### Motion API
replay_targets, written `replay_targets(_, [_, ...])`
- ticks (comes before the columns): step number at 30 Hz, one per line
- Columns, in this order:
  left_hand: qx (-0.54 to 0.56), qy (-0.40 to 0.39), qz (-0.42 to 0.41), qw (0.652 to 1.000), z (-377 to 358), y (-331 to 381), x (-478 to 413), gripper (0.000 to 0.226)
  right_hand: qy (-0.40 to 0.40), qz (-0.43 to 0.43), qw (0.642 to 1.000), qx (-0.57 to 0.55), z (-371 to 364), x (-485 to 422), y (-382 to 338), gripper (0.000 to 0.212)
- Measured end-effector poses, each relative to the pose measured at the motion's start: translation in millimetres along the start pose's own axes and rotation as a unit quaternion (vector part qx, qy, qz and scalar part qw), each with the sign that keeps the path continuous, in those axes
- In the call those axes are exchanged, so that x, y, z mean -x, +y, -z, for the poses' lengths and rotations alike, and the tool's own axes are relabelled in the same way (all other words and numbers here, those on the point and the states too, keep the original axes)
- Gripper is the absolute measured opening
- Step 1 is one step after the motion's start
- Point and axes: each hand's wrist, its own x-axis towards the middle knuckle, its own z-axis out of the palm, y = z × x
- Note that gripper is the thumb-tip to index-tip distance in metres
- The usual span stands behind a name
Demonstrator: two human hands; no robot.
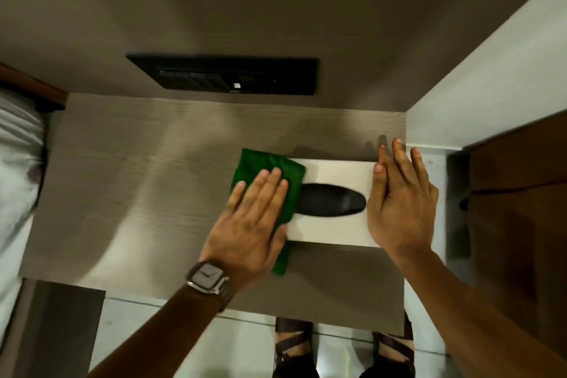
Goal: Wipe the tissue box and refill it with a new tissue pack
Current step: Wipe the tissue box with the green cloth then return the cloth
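We see both bare forearms reaching forward from the bottom of the view. Our left hand (250, 224) lies flat, palm down, fingers straight and close together, angled up and to the right, pressing downward. A square-faced grey wristwatch (208, 279) sits on that left wrist. Our right hand (399, 202) stands on its edge, palm facing left, fingers extended and slightly spread, pointing away from us. Neither hand is curled around anything. Sandalled feet (294, 347) show below.

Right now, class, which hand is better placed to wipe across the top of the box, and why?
Left. The left hand already presses the cloth flat on the box top; the right hand only steadies the other end.
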Motion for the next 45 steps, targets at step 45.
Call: replay_targets(45, [0.030,0.067,0.152,0.986,2.3,51.8,-71.5,0.069,0.019,0.001,1.000,0.003,-3.1,-2.4,-0.1,0.063])
